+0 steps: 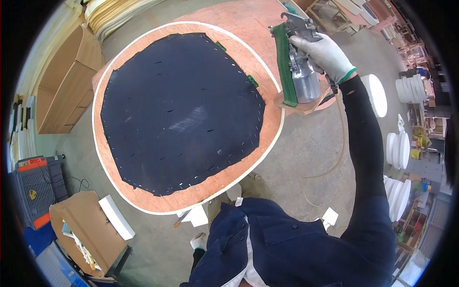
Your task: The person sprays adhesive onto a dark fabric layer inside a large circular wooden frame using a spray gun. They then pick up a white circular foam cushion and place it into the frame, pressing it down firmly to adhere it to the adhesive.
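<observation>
My right hand, in a white glove with a green cuff, is closed around a spray gun with a silver metal cup. The cup is over a small wooden ledge at the table's right side. Green ribbed webbing hangs alongside the gun. My left hand, also gloved, hangs low by my side, and its fingers are too small to make out. In front of me lies a rounded wooden panel with a white rim. Black fabric covers its middle, with staples around the edge.
A pale hose curves down below my right arm. Cardboard boxes stand at the left, near a grey and orange machine. White round pieces stand on the right. Foam sheets are stacked at the far left.
</observation>
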### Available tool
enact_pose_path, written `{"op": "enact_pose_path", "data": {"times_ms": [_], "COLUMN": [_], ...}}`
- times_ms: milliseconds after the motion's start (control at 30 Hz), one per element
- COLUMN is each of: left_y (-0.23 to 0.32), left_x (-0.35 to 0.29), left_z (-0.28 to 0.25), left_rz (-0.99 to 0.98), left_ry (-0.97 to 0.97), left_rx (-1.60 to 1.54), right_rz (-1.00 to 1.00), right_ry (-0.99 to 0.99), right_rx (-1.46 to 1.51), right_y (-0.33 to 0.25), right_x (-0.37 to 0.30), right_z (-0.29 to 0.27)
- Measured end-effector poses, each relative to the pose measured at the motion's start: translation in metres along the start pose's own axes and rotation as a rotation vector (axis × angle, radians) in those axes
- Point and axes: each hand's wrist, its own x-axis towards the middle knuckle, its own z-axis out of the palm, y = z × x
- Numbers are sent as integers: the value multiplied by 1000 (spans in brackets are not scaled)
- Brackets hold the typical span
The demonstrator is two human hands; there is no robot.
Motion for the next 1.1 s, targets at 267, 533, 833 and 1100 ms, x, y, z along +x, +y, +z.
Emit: {"op": "enact_pose_path", "data": {"times_ms": [267, 533, 833, 1100], "left_y": [6, 2, 16, 5], "left_x": [-3, 4, -3, 13], "left_z": [-1, -9, -8, -13], "left_rz": [-3, 111, 98, 220], "left_ry": [-4, -24, -20, -10], "left_rx": [-5, 80, 107, 186], "right_rz": [82, 173, 216, 252], "right_ry": [17, 40, 72, 105], "right_rx": [7, 31, 104, 127], "right_y": [29, 47, 76, 84], "right_x": [-30, -67, -102, -145], "right_z": [-18, -25, -29, -28]}}
